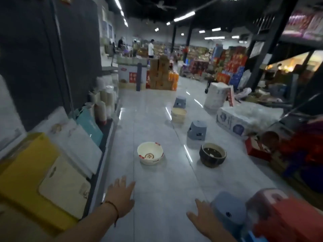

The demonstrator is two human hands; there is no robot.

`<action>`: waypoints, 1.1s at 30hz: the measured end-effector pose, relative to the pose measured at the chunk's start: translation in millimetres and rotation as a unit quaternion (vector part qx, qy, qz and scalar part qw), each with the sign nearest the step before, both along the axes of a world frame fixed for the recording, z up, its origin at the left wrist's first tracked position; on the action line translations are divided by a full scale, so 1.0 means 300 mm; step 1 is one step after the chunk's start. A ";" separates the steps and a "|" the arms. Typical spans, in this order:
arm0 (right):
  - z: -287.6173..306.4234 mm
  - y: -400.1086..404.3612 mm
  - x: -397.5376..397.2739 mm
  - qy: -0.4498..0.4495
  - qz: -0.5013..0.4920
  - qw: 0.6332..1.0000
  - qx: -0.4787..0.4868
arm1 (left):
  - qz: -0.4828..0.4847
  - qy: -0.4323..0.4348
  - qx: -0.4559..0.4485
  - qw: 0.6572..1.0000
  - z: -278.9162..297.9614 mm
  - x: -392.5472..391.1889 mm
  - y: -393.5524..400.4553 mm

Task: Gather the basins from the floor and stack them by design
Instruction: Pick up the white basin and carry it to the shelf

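- Basins sit apart on the pale tiled floor (157, 189): a white plastic basin with red print (150, 153) ahead of my left hand (120, 196), a dark brown glazed basin (212, 155) to its right, so I must collect each singly.
- A cream round tub (178, 115) farther off may be another; blur leaves me unsure.
- Both arms reach forward, palms down; left fingers spread, holding nothing.
- My right hand (203, 215) is likewise flat and spread, beside a blue plastic stool (229, 209).

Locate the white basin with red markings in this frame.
In the head view the white basin sits upright on the floor just left of centre, ahead of the left hand, with the dark basin to its right.
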State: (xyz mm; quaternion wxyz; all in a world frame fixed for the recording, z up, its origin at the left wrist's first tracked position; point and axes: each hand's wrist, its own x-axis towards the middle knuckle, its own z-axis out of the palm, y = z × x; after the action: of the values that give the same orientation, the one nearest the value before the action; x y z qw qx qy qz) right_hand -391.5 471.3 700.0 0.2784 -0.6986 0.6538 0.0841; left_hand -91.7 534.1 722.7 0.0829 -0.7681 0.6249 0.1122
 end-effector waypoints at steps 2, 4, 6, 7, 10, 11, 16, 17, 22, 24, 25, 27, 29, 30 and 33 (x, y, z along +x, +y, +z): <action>-0.048 -0.082 0.006 -0.021 -0.015 1.000 -0.012 | -0.022 -0.015 -0.007 1.000 0.002 0.032 -0.138; -0.100 -0.194 0.025 -0.026 -0.028 0.999 -0.034 | -0.037 -0.021 -0.016 0.999 -0.010 0.055 -0.288; -0.138 -0.313 0.063 -0.026 -0.029 0.999 -0.035 | -0.046 -0.024 -0.017 0.999 -0.030 0.071 -0.420; -0.164 -0.389 0.089 -0.032 -0.033 0.999 -0.029 | -0.050 -0.028 -0.013 0.998 -0.048 0.078 -0.496; -0.233 -0.610 0.170 -0.034 -0.020 0.999 -0.012 | -0.051 -0.035 0.007 0.998 -0.098 0.089 -0.710; -0.242 -0.676 0.192 -0.034 -0.008 0.999 -0.005 | -0.051 -0.032 0.015 0.998 -0.104 0.090 -0.772; -0.209 -1.126 0.270 -0.010 0.037 0.999 -0.002 | -0.001 0.003 0.014 1.000 -0.088 0.148 -1.147; -0.189 -1.222 0.291 -0.003 0.045 0.999 -0.013 | 0.011 0.011 0.010 1.000 -0.083 0.167 -1.220; -0.128 -1.575 0.466 0.008 0.101 0.995 -0.022 | 0.061 0.040 0.016 0.997 -0.103 0.274 -1.496; -0.148 -1.690 0.547 -0.007 0.117 0.993 0.010 | 0.082 0.068 0.028 0.994 -0.154 0.338 -1.599; -0.159 -1.743 0.580 -0.013 0.122 0.992 0.029 | 0.085 0.075 0.039 0.993 -0.184 0.371 -1.649; -0.188 -1.858 0.640 -0.009 0.131 0.990 0.052 | 0.081 0.077 0.064 0.992 -0.255 0.445 -1.761; -0.221 -1.992 0.690 0.008 0.127 0.990 0.059 | 0.071 0.062 0.084 0.992 -0.320 0.536 -1.901; -0.232 -2.063 0.706 0.020 0.121 0.990 0.063 | 0.066 0.053 0.093 0.992 -0.345 0.586 -1.972; -0.238 -2.268 0.740 0.066 0.103 0.990 0.070 | 0.050 0.053 0.125 0.990 -0.383 0.732 -2.179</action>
State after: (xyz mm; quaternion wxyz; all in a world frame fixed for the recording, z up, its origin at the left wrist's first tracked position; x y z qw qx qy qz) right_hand -169.4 -209.2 628.5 0.2730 -0.7336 0.5881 0.2035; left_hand 127.8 -119.5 607.7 0.1395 -0.7749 0.5704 0.2337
